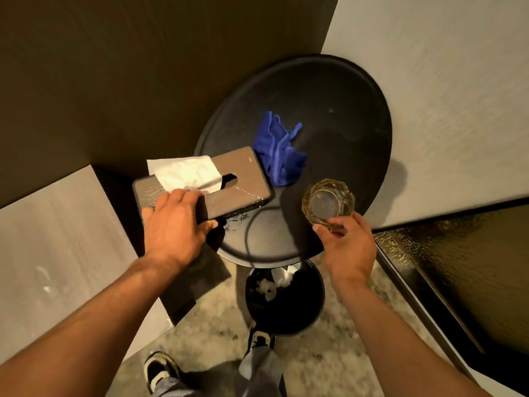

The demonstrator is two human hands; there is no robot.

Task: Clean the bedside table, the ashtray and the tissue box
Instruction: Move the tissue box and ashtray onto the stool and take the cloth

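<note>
My left hand (174, 224) grips the tissue box (204, 184) at its near-left end, long axis running right; my right hand (347, 245) pinches the glass ashtray (327, 202). The blue cloth (279, 151) lies beyond both (nearer the box).

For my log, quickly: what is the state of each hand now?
Left hand: grips the tissue box.
Right hand: holds the glass ashtray.

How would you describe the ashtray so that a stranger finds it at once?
Find the round black table in the corner. At its near right edge the right hand pinches the ashtray. It alone is clear amber glass, unlike the blue cloth and brown tissue box.
</note>
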